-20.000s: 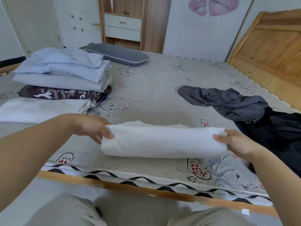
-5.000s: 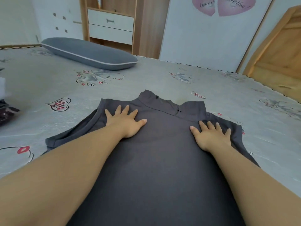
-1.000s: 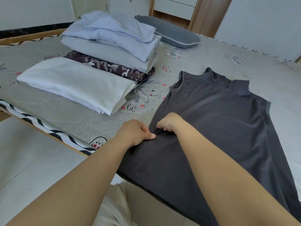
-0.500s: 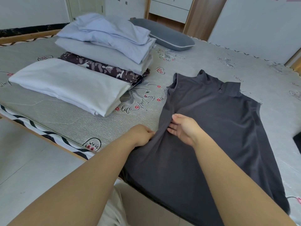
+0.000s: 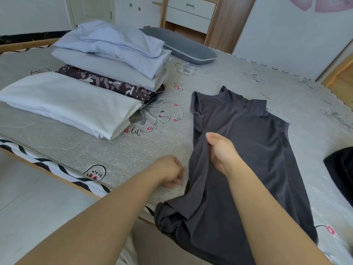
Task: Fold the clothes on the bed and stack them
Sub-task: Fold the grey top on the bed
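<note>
Right hand (image 5: 221, 150) pinches the grey shirt (image 5: 248, 150) lying on the bed (image 5: 229, 77); left hand (image 5: 170, 171) loosely curled, holding nothing. Bed print reads "life". Folded stack (image 5: 107, 73) sits left.

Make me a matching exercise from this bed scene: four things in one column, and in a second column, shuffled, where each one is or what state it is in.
Things:
1. grey shirt
2. white folded garment
3. pillow
4. camouflage garment

Places or states:
A. at the far side of the bed, beyond the pile
B. lying spread out, its left edge lifted by the right hand
C. folded, alone at the near end of the folded clothes
D. folded, underneath the pale blue clothes

Pairs: 1-B, 2-C, 3-A, 4-D
</note>
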